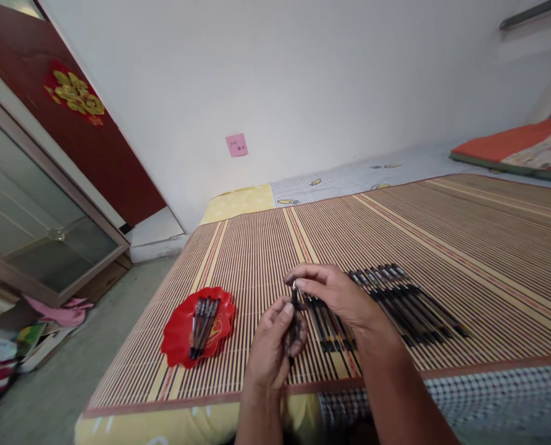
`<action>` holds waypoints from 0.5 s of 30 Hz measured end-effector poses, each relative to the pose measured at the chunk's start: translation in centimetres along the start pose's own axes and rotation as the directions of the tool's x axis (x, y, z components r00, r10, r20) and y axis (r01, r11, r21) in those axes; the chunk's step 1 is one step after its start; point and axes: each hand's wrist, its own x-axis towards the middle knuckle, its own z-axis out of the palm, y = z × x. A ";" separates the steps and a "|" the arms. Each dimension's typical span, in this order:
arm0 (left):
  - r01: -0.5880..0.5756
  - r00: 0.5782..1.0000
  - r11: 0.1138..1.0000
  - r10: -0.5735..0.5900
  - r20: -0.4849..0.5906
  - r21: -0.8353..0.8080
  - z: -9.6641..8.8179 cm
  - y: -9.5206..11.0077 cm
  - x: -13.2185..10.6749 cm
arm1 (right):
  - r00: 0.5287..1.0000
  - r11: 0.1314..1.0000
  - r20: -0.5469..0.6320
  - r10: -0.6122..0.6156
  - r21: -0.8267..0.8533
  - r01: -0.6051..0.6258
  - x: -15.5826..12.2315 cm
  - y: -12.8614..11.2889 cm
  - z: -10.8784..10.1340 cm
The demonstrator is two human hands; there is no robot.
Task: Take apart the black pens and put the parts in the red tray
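In the middle of the head view, my left hand (273, 340) is wrapped round the barrel of a dark pen (294, 300), held nearly upright. My right hand (343, 296) pinches the pen's upper end, where something small and shiny shows between the fingers. What exactly that is, I cannot make out. Several black pens (322, 324) lie side by side just right of the held pen, partly covered by my right hand. Beyond my right wrist is another row of black pens (424, 315). Left of my hands, a red scalloped dish (173, 343) holds several pens (206, 324).
A striped bamboo mat (252, 247) covers the bed, whose front edge runs below my hands. Against the white wall is a pink note (236, 145). An orange folded quilt (502, 145) lies at the far right. Clothes (62, 312) lie on the floor by a glass-fronted cabinet (39, 210).
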 end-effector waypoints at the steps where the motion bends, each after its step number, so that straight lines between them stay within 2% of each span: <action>1: 0.001 1.000 1.000 -0.001 0.000 -0.001 0.0 0.0 0.0 | 1.000 1.000 0.011 0.002 0.000 -0.002 0.0 0.0 0.0; 7: 0.009 1.000 1.000 -0.009 -0.001 -0.004 -0.1 -0.2 0.0 | 0.998 0.998 -0.047 0.044 0.046 -0.042 0.2 0.7 -0.1; 10: 0.013 1.000 1.000 -0.013 0.000 -0.007 -0.1 -0.2 0.1 | 0.997 0.998 -0.072 0.025 0.060 -0.020 0.1 0.6 -0.1; 15: 0.006 1.000 1.000 -0.006 -0.002 -0.005 -0.3 -0.2 0.3 | 0.999 0.999 -0.011 0.044 0.010 -0.044 0.1 0.5 -0.1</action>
